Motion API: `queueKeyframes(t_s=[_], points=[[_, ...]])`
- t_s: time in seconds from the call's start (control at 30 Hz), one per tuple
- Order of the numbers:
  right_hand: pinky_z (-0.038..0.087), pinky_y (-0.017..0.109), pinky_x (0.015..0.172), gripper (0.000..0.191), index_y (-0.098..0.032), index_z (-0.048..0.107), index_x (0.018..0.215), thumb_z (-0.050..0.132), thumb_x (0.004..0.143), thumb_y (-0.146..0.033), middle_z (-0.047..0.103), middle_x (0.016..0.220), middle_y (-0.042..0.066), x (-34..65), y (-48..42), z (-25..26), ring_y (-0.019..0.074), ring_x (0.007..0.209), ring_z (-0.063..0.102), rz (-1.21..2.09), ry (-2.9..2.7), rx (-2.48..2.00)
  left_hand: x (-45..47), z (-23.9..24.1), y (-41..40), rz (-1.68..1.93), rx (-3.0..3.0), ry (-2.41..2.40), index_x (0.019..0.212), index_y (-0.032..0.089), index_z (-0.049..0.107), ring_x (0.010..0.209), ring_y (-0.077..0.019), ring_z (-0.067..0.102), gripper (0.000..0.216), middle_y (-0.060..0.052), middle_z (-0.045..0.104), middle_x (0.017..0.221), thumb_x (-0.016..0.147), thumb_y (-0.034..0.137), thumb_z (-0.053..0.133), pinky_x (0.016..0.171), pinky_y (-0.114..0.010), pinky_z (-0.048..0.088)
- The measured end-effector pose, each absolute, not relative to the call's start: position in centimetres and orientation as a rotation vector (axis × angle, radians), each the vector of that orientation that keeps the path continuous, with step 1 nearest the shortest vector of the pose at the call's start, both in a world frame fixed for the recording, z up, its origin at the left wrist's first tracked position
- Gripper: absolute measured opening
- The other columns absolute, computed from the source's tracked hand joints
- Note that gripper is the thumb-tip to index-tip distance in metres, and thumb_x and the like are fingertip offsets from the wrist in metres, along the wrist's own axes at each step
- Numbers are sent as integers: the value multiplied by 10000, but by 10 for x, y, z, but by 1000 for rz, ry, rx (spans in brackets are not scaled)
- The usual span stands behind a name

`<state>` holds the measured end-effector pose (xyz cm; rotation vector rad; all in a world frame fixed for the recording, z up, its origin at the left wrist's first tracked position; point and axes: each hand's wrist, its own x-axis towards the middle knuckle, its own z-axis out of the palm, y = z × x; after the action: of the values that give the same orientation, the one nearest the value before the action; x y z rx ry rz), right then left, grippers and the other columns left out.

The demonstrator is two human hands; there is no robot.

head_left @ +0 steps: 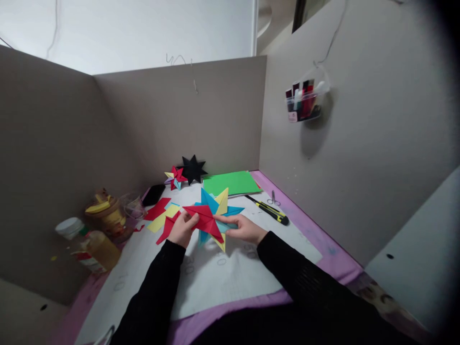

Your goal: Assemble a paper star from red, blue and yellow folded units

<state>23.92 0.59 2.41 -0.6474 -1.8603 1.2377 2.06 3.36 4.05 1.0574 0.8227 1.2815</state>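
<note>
A folded paper star [212, 204] with blue, yellow and light blue points is held above the white sheet. A red folded piece [203, 218] lies across its front. My left hand [182, 230] is closed on the red piece, thumb on top. My right hand [248, 229] grips the star from the right, its index finger stretched along the paper towards the red piece's edge. Another red folded piece [166, 231] shows beside my left hand; whether it is joined to the star I cannot tell.
Red paper [158, 209] and yellow paper [161, 218] lie at left. Behind are a small multicoloured star [176, 177], a black star [194, 168] and green sheets [232, 183]. A utility knife [269, 211] and scissors [273, 199] lie right; a bottle [95, 251] stands left.
</note>
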Motion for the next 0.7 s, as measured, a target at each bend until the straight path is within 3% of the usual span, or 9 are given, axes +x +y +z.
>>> queueKeyframes(t_s=[0.1,0.23,0.6,0.7], points=[[289,423,1086,628,-234,412,1335,584,738,-142,528,1321,34,239,7,21,244,1253,453,1254,-1887,-644,28,39,26,1168,1022,878,769,88,687,648,-171,632,387,-81,694,703,556,386,811,676,-285,498],[277,413,1093,602,-235,457,1312,576,730,-134,508,1341,35,239,10,18,236,1250,456,1256,-1934,-631,31,36,24,1180,1085,935,702,90,709,637,-178,634,338,-79,705,683,546,369,818,654,-285,502],[268,435,1100,600,-210,440,1319,547,735,-120,505,1340,52,233,8,19,247,1269,437,1279,-1936,-682,32,28,28,1317,1225,1102,737,95,704,661,-202,639,368,-91,716,738,516,365,821,654,-313,509],[263,445,1104,589,-203,449,1315,547,740,-118,494,1346,59,233,9,18,250,1275,430,1294,-1904,-687,26,30,31,1410,1150,1045,849,107,684,681,-170,632,434,-69,704,765,520,356,821,660,-284,502]])
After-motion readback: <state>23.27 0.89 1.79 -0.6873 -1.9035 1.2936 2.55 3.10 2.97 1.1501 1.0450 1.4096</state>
